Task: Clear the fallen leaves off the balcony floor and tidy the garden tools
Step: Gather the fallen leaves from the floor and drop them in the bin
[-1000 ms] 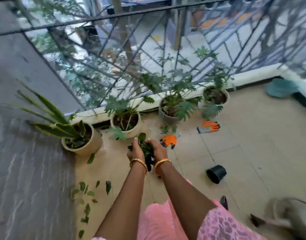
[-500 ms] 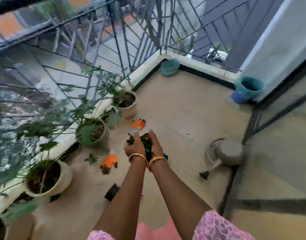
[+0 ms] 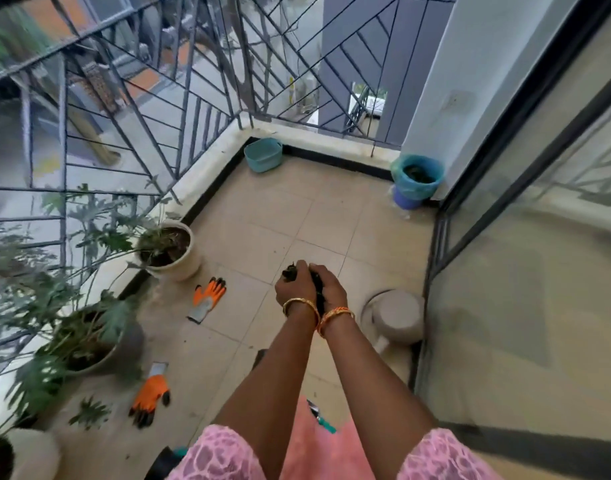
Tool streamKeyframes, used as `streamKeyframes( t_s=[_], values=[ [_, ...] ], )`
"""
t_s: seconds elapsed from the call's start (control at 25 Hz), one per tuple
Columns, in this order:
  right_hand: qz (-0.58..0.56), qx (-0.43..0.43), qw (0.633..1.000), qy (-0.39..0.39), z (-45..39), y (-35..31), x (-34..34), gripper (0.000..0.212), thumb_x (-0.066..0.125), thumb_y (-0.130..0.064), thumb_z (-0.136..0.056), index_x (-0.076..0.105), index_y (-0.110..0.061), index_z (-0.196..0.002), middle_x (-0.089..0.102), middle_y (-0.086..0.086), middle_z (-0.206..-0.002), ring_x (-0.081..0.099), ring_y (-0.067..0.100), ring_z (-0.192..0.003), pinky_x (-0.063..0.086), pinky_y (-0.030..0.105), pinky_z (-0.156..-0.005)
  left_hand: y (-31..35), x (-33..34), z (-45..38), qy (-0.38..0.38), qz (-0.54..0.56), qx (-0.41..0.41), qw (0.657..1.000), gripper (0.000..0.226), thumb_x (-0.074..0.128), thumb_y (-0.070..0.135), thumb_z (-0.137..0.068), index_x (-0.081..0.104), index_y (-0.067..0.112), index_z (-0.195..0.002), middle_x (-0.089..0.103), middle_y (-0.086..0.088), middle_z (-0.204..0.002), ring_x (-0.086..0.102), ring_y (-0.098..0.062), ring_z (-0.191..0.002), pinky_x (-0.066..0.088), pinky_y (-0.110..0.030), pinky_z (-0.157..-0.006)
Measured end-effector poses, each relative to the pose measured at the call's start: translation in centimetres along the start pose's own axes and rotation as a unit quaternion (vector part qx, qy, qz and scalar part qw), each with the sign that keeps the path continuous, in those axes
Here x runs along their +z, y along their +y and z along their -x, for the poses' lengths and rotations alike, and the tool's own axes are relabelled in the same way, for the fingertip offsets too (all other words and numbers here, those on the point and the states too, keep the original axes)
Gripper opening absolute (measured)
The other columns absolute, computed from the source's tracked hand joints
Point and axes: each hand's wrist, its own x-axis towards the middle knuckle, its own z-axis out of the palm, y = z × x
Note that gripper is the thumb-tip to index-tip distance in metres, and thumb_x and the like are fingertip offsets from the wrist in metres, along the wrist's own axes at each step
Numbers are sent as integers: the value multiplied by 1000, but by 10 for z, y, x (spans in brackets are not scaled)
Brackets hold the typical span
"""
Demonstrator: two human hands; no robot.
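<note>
My left hand (image 3: 294, 286) and my right hand (image 3: 329, 289) are pressed together in front of me, cupped around a bunch of dark green fallen leaves (image 3: 291, 271) that peeks out above the fingers. Both wrists carry gold bangles. On the tiled balcony floor (image 3: 283, 216) to the left lie two orange garden gloves: one (image 3: 207, 299) near the far white pot, one (image 3: 148, 396) closer to me. A grey watering can (image 3: 394, 317) sits by the glass door. A bin (image 3: 416, 181) lined with a blue bag stands in the far right corner.
Potted plants (image 3: 165, 247) line the left railing, and a loose leaf (image 3: 89, 412) lies by them. A teal tub (image 3: 263, 154) sits in the far corner. A black pot edge (image 3: 165, 464) and a teal-handled tool (image 3: 319, 415) show near my legs. A sliding glass door (image 3: 504, 271) bounds the right.
My view has swung right from the plants towards the far corner with the bin. Both hands have stayed closed on the leaves and moved along the balcony with them.
</note>
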Motion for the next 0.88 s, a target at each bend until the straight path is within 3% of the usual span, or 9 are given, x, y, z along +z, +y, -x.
streamKeyframes(
  t_s=[0.2, 0.36, 0.48, 0.72, 0.88],
  values=[
    [-39, 6, 998, 46, -74, -67, 13, 27, 74, -18, -69, 70, -6, -93, 71, 17, -97, 67, 34, -90, 56, 42, -79, 27, 84, -51, -56, 28, -68, 996, 19, 60, 29, -84, 58, 10, -86, 66, -12, -89, 64, -31, -86, 55, -40, -82],
    [-76, -22, 992, 94, -162, -132, 43, 37, 75, -21, -62, 71, -3, -94, 71, 18, -99, 68, 34, -91, 56, 42, -79, 70, 171, -111, -117, 2, -92, 989, 20, 61, 26, -83, 62, 7, -89, 65, -10, -81, 62, -29, -78, 53, -37, -74],
    [-127, -26, 982, 135, -218, -184, 71, 52, 76, -25, -50, 71, -2, -96, 72, 19, -97, 68, 35, -91, 55, 46, -85, 111, 239, -154, -149, -71, -101, 981, 16, 61, 26, -82, 59, 10, -80, 63, -9, -76, 62, -30, -79, 54, -39, -78],
    [-199, -66, 964, 164, -301, -285, 91, 35, 73, -20, -67, 71, -2, -97, 72, 18, -95, 68, 34, -91, 55, 46, -86, 165, 363, -196, -210, -129, -71, 966, 16, 61, 26, -83, 58, 14, -74, 64, -8, -76, 63, -28, -81, 54, -41, -84],
    [-240, -82, 949, 188, -370, -352, 82, 60, 77, -28, -45, 71, -3, -99, 72, 18, -97, 68, 35, -92, 54, 48, -88, 176, 458, -226, -246, -172, -66, 952, 16, 61, 29, -83, 57, 16, -74, 66, -9, -81, 63, -28, -84, 53, -40, -86]
  ],
)
